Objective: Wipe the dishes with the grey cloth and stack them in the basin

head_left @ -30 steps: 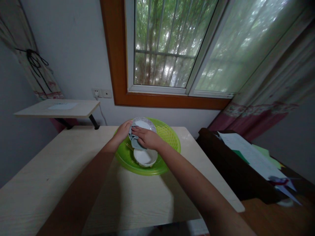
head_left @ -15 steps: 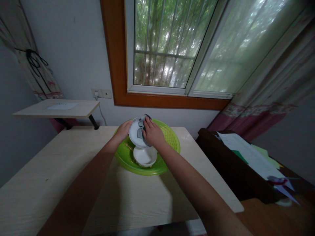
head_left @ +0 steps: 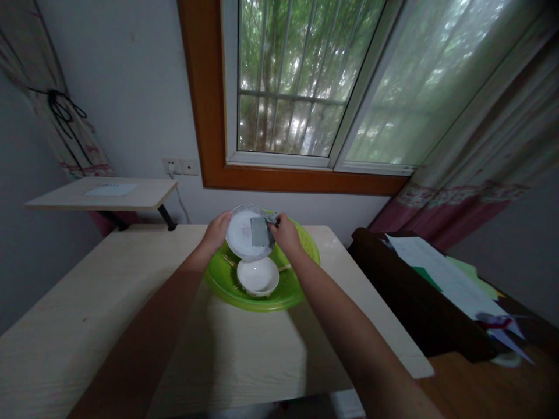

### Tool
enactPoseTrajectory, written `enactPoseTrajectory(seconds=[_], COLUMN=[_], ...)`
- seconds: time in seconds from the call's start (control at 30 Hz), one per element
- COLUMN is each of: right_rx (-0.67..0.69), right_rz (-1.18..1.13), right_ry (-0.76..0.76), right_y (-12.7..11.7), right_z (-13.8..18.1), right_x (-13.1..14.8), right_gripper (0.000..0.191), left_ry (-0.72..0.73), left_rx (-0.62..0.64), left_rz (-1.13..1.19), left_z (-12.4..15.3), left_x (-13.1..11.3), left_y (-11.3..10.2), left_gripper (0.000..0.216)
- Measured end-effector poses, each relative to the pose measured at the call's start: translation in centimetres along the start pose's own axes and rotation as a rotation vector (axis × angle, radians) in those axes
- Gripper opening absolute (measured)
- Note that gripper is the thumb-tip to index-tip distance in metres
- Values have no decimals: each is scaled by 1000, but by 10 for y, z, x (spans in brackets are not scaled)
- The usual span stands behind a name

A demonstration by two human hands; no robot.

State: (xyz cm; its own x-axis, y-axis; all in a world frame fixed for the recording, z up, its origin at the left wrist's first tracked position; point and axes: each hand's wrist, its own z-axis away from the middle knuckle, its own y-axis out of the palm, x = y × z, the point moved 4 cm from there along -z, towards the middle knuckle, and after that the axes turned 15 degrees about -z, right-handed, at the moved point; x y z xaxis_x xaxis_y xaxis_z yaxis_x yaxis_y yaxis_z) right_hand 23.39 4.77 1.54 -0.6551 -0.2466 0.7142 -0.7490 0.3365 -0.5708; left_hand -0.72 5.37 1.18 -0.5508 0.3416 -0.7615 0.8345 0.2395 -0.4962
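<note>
My left hand is closed on the left rim of a white plate with a patterned grey edge, tilted up over a green basin. A grey cloth lies partly over the plate's right side, its bunched end pinched in my right hand at the right rim. Below the plate, a white bowl stands upright in the green basin. Chopsticks stick out beside the bowl, partly hidden.
The basin stands near the back of a pale wooden table. A small raised shelf is at the left. On the right, papers lie on a dark piece of furniture. A window is behind.
My right hand has moved from lying over the plate's face to its right edge, drawing the cloth along and uncovering more of the plate. My left hand stays on the rim.
</note>
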Motion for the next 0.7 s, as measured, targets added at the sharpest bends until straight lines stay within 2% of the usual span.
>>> enactPoseTrajectory(seconds=[0.17,0.37,0.53,0.7], right_rx=[-12,155,213,197], right_rz=[-128,-275,-345,-342], right_ry=[88,175,250,328], right_y=[3,13,17,14], right_z=[-6,-4,-2,-2], right_x=[-12,-16,-21,-22], right_gripper=[23,20,20,24], left_ry=[-15,-24,-7,8], left_rx=[-79,-139,-90,-50], left_rz=[-23,-12,-17,25], left_z=[1,3,1,-1], left_x=[-2,-3,-1,3], left_y=[-6,-11,-7,-1], left_gripper=[52,52,54,56])
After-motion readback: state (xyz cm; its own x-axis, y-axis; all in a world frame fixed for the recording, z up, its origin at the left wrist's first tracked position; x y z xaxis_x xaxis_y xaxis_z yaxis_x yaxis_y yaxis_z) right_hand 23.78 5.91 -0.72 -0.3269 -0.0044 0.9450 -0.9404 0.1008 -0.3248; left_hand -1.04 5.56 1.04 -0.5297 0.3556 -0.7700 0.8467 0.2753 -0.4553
